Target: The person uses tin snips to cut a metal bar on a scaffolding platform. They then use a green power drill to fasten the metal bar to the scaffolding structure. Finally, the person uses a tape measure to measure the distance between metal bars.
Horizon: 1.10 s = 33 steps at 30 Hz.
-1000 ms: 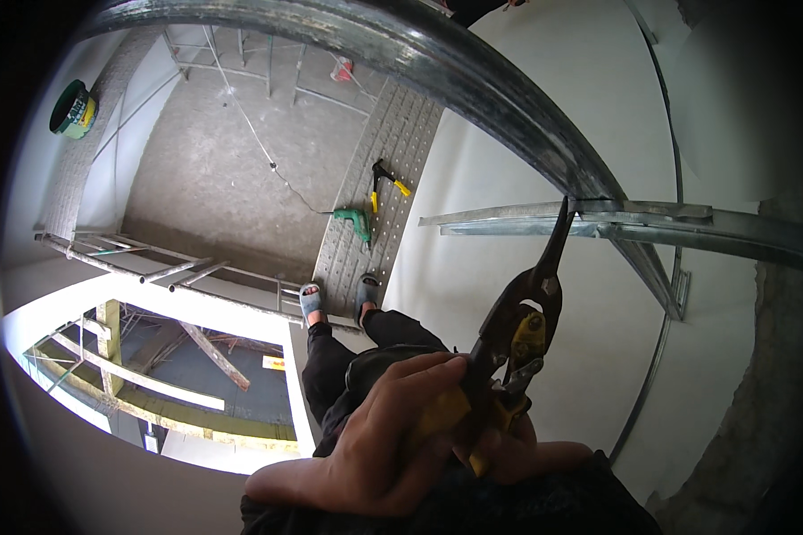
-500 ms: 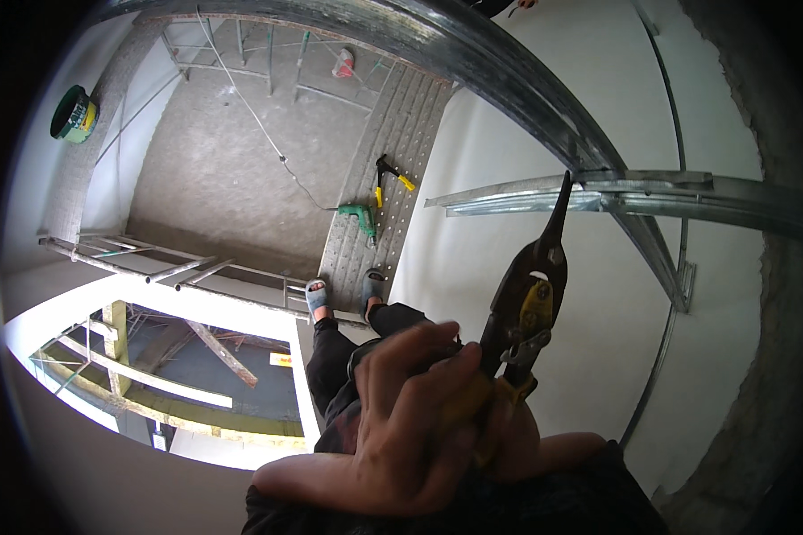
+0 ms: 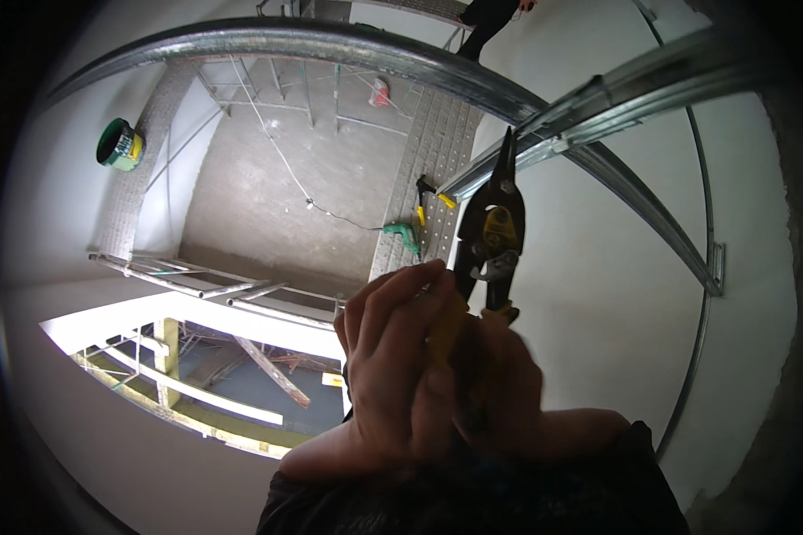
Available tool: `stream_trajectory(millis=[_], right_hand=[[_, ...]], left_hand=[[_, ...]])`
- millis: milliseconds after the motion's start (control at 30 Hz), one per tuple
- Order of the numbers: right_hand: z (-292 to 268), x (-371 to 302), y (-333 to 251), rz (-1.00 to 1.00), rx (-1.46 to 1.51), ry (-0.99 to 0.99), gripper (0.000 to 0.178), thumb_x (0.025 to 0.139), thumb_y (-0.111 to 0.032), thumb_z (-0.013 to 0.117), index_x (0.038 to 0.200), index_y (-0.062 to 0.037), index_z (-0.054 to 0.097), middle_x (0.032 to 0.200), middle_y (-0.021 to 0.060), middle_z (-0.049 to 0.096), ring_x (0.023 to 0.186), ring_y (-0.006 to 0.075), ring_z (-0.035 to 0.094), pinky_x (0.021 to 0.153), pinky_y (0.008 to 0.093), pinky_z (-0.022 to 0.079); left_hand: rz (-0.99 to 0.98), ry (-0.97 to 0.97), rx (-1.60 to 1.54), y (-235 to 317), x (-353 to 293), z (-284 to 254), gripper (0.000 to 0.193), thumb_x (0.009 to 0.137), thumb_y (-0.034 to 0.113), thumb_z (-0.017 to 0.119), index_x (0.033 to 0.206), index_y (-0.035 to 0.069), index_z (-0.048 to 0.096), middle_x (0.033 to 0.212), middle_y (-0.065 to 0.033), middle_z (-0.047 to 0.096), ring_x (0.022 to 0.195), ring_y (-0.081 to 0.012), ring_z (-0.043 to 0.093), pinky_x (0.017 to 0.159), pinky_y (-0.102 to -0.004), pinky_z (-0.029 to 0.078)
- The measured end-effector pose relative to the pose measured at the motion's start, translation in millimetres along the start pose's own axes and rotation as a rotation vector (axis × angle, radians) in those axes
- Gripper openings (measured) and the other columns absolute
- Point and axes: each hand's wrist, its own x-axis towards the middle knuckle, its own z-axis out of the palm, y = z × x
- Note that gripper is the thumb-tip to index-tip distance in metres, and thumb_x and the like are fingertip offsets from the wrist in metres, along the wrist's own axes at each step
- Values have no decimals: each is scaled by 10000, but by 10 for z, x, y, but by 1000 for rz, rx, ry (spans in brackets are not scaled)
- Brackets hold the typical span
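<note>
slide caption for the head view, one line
Left hand and right hand grip yellow-handled snips near a metal channel, a green drill lying below.

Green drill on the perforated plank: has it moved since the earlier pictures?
No. The green drill lies at the same spot on the perforated plank, beside the yellow-handled tool; the camera's view has shifted.

Snips (image 3: 500,227): dark blades, 1 yellow pivot plate, yellow grips; blades directed toward the upper frame. Tips overlap a silvery metal channel (image 3: 633,94), set obliquely; contact between the 2 is indeterminable.
</note>
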Motion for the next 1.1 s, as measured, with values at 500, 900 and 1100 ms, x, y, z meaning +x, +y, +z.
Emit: stream_trajectory(millis=[500,900,1100], right_hand=[[-395,-2,-114,113,-260,-263,290,1009,-247,589,1171,-6,594,990,76,673,923,146,665,804,315,567],[-953,182,-76,103,-82,-438,285,1011,-198,595,1202,12,566,1013,93,662,916,171,661,817,332,559],[-735,263,-201,100,-128,-497,311,997,-235,617,1188,7,583,1009,88,664,926,170,662,835,334,552]], left_hand=[[199,199,357,-82,236,42,481,1021,316,395,1270,-67,544,1254,-204,610,1278,-336,503,1069,-448,368],[-115,-1091,1020,-617,3428,556,362,980,370,615,1146,54,674,1031,-73,697,985,-159,658,897,-308,498],[-134,-1679,1461,-690,3211,953,352,969,353,631,1156,57,669,973,-68,682,920,-149,644,844,-301,495]])
